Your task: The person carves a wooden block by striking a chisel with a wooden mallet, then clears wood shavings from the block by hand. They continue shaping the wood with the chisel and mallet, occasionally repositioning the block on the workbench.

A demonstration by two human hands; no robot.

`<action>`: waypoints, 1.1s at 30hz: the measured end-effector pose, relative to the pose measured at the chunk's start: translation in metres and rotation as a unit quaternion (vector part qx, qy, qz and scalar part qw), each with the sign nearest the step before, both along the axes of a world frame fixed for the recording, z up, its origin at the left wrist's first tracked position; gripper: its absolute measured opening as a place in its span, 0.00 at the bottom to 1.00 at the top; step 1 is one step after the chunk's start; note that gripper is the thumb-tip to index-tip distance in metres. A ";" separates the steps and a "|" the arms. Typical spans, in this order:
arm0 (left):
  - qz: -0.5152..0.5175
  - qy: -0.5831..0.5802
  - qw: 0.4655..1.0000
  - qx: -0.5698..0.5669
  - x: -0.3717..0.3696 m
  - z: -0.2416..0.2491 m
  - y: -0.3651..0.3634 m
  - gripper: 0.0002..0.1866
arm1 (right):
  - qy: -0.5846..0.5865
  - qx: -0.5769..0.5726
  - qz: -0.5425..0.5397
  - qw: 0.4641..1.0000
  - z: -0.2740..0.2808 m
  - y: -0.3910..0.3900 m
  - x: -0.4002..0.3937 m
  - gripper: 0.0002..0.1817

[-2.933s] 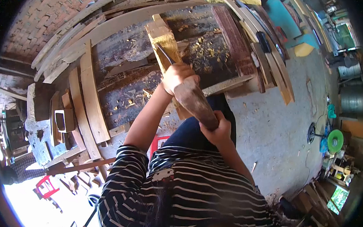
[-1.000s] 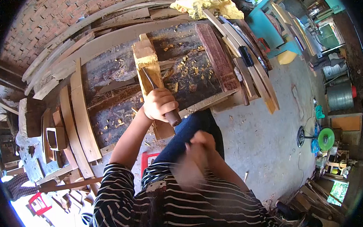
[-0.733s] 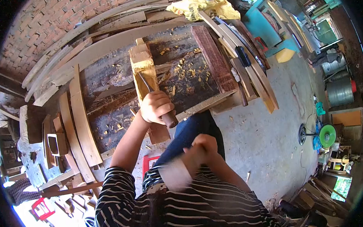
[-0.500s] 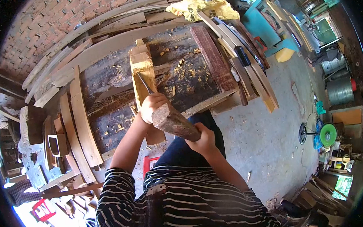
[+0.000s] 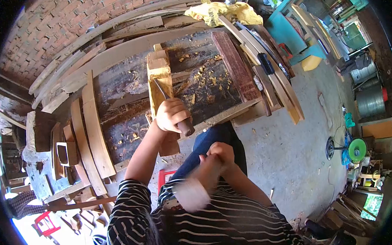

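My left hand (image 5: pixel 172 115) is closed around the handle of a chisel (image 5: pixel 162 89). The chisel's blade slants up to the left, its tip against the cut yellow face of a wooden block (image 5: pixel 159 73) on the workbench. The handle's round end sticks out below my fist. In my right hand (image 5: pixel 222 153) is a wooden mallet (image 5: pixel 195 191), gripped by its narrow end. Its thick head is blurred by motion and sits low, in front of my striped shirt, apart from the chisel. Wood chips (image 5: pixel 202 80) lie around the block on the dark bench top.
A reddish plank (image 5: pixel 235 65) and several long strips (image 5: pixel 281 93) lie on the bench's right side. Pale boards (image 5: pixel 94 128) lie at left. A yellow sack (image 5: pixel 225 12) sits at the back. A green fan (image 5: pixel 356 150) stands on the floor at right.
The mallet has swung from above the chisel handle down toward my body, baring the handle's end. My left hand stays on the chisel; the whole view has shifted slightly.
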State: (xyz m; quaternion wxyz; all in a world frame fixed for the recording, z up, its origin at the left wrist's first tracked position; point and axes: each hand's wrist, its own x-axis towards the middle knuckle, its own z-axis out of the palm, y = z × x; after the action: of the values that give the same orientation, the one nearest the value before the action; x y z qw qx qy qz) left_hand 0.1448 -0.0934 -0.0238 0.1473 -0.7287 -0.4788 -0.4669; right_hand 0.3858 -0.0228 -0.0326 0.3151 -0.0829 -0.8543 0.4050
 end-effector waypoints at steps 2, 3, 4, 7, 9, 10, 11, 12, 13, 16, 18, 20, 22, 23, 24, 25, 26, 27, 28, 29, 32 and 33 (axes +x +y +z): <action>0.019 -0.002 1.000 -0.015 0.000 -0.009 0.003 0.15 | -0.092 -0.015 -0.013 0.996 0.007 -0.003 -0.007 0.16; 0.028 -0.005 0.999 -0.032 0.002 -0.014 0.005 0.15 | -0.148 0.004 -0.073 0.986 0.010 -0.003 -0.016 0.16; 0.036 -0.006 0.998 -0.045 0.003 -0.023 0.007 0.14 | -0.147 -0.004 -0.082 0.986 0.011 -0.004 -0.015 0.15; 0.046 -0.079 0.993 -0.069 -0.005 -0.039 0.007 0.15 | -0.139 -0.037 -0.086 0.986 0.023 -0.002 -0.007 0.15; 0.038 -0.058 0.997 0.043 -0.007 -0.026 0.015 0.20 | -0.127 -0.063 -0.084 0.986 0.024 0.001 0.003 0.16; 0.038 -0.054 0.997 0.036 -0.007 -0.017 0.016 0.19 | -0.118 -0.093 -0.078 0.985 0.021 0.002 0.014 0.17; 0.038 -0.052 0.998 0.027 -0.005 -0.011 0.017 0.19 | -0.112 -0.123 -0.073 0.983 0.019 0.002 0.025 0.19; 0.082 -0.067 0.993 0.044 0.002 -0.006 0.021 0.17 | -0.111 -0.124 -0.070 0.984 0.022 -0.001 0.033 0.19; 0.099 -0.082 0.989 0.078 0.005 -0.002 0.028 0.15 | -0.127 -0.137 -0.085 0.979 0.024 -0.005 0.042 0.19; 0.168 -0.107 0.975 0.094 0.014 0.002 0.057 0.16 | -0.180 -0.179 -0.105 0.962 0.011 -0.018 0.078 0.21; 0.179 -0.126 0.970 0.104 0.020 0.011 0.077 0.17 | -0.207 -0.208 -0.102 0.950 0.003 -0.022 0.089 0.22; 0.172 -0.137 0.974 0.060 0.022 0.013 0.081 0.18 | -0.291 -0.181 -0.130 0.931 0.003 -0.025 0.092 0.24; 0.116 -0.106 0.985 0.068 0.023 0.010 0.081 0.18 | -0.308 -0.204 -0.130 0.920 0.001 -0.024 0.087 0.25; 0.088 -0.086 0.991 0.047 0.024 0.004 0.078 0.19 | -0.330 -0.222 -0.136 0.907 0.002 -0.024 0.083 0.26; 0.070 -0.043 0.997 0.000 0.024 0.000 0.070 0.21 | -0.335 -0.218 -0.140 0.906 0.006 -0.024 0.078 0.27; 0.038 -0.021 0.999 -0.004 0.023 -0.007 0.066 0.22 | -0.333 -0.220 -0.141 0.906 0.002 -0.025 0.078 0.27; 0.017 -0.005 1.000 -0.018 0.022 -0.008 0.058 0.22 | -0.363 -0.187 -0.136 0.903 -0.005 -0.025 0.079 0.27; -0.002 0.010 0.999 -0.032 0.020 -0.009 0.050 0.22 | -0.392 -0.154 -0.129 0.898 -0.012 -0.025 0.079 0.27; -0.023 0.017 0.998 -0.047 0.017 -0.011 0.044 0.23 | -0.391 -0.154 -0.130 0.898 -0.018 -0.026 0.081 0.27; -0.033 0.031 0.998 -0.043 0.014 -0.010 0.039 0.23 | -0.392 -0.140 -0.122 0.901 -0.020 -0.028 0.081 0.27; -0.069 0.037 0.995 -0.066 0.006 -0.005 0.028 0.20 | -0.378 -0.129 -0.119 0.909 -0.025 -0.033 0.083 0.25; -0.091 0.049 0.991 -0.080 0.005 -0.002 0.025 0.19 | -0.365 -0.130 -0.127 0.913 -0.024 -0.034 0.083 0.22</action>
State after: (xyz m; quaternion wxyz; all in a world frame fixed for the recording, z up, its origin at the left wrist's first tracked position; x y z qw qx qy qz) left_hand 0.1497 -0.0685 -0.0254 0.0686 -0.8005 -0.4386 -0.4026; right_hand 0.4684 -0.0572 -0.0569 0.0160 -0.3728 -0.8321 0.4105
